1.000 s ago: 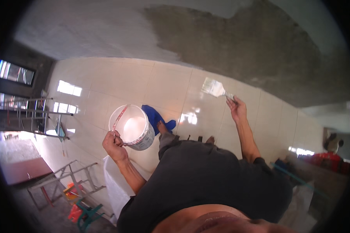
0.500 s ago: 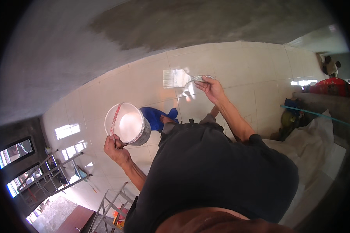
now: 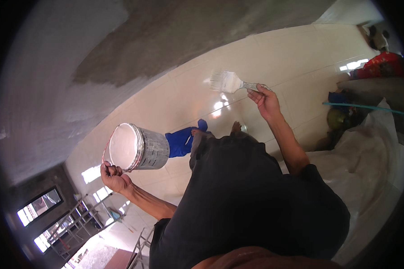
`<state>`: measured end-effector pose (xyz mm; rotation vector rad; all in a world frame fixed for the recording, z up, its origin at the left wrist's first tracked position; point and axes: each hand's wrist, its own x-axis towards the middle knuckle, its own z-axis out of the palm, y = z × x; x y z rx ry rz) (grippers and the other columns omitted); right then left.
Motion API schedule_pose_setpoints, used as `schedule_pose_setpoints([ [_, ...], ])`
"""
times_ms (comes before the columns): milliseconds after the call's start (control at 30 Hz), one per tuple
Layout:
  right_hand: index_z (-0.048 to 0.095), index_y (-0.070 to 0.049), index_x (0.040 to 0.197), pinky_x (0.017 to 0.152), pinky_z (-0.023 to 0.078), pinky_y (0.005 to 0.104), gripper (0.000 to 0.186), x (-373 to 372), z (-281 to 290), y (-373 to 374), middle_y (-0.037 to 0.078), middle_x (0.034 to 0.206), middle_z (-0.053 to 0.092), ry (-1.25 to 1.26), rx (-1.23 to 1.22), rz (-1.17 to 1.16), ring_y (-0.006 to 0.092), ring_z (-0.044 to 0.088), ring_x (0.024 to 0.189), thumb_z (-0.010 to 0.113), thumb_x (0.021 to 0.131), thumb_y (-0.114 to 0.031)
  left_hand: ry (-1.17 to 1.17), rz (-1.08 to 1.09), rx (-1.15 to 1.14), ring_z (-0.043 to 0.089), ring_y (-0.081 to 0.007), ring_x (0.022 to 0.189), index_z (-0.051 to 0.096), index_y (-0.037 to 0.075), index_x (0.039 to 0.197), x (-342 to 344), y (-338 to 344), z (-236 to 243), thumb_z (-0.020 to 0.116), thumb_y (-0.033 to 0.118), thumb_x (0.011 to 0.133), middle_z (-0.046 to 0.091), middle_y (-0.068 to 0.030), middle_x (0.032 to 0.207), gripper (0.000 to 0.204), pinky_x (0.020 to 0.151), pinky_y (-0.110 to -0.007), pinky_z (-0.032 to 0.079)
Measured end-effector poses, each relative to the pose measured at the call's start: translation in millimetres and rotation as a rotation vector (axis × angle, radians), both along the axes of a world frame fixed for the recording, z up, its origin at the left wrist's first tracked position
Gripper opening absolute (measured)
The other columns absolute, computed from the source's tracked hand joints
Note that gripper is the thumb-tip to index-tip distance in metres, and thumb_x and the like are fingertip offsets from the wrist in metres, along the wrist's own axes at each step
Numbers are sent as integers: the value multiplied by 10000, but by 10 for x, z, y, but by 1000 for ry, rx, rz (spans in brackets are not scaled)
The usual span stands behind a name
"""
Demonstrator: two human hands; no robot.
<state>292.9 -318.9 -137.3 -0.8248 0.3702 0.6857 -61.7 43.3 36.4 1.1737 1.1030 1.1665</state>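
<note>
My left hand (image 3: 115, 177) is closed around the thin handle of a paint bucket (image 3: 152, 149), at the bucket's near left. The bucket hangs tilted with its mouth to the left, and its outside is smeared with white. Pale paint (image 3: 122, 148) shows within the rim. In my right hand (image 3: 265, 101) is a wide paintbrush (image 3: 231, 82), held by its handle. The brush points left, its bristles and ferrule coated white, apart from the bucket and the wall. A grey wall (image 3: 166, 40) with a darker, wet-looking patch rises ahead.
Beside my bare feet a blue cloth (image 3: 182, 141) lies on the shiny tiled floor (image 3: 300, 56). At the right, a pale sheet (image 3: 363, 139) drapes near a thin teal strip (image 3: 363, 107) and red fabric (image 3: 384, 66). Metal scaffolding (image 3: 83, 219) stands at the lower left.
The bucket has moved left and tipped, so its side now shows. My right hand and the brush have shifted right and slightly farther away. The whole view has turned somewhat.
</note>
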Motion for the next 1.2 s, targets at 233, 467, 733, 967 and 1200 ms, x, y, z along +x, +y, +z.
schedule_pose_setpoints([
  [233,583,-19,996,880,536,386,129,158,598,-3,143,1019,661,-135,62,-48,285,680,946,588,942,-136,-79,-49,-108,223,-36,452,579,36,864,233,-75,190,498,199,974,306,80,533,213,436,-223,178],
  [467,593,-24,983,891,530,392,123,48,887,234,152,986,686,-193,66,2,280,682,959,595,934,-136,-127,-54,-114,161,-40,434,541,33,802,157,-52,145,466,196,985,261,75,525,257,408,-223,144],
  [733,585,-40,1014,911,525,404,122,472,1278,386,155,1019,686,-231,78,24,280,684,964,601,929,-126,-97,74,-90,188,-37,426,555,10,748,324,-148,197,486,166,945,270,77,500,260,413,-227,138],
  [967,579,-35,1007,910,530,420,104,937,1559,500,131,995,671,-269,95,79,303,688,955,600,927,-97,-114,180,-18,192,-42,433,556,-6,775,711,-539,525,467,167,951,275,67,508,263,412,-226,144],
  [1200,599,-18,972,897,538,420,86,1512,1643,739,103,943,665,-219,170,224,304,693,934,587,933,-93,-104,388,113,197,-35,444,539,13,749,1029,-559,669,474,179,961,268,70,515,277,423,-227,141],
])
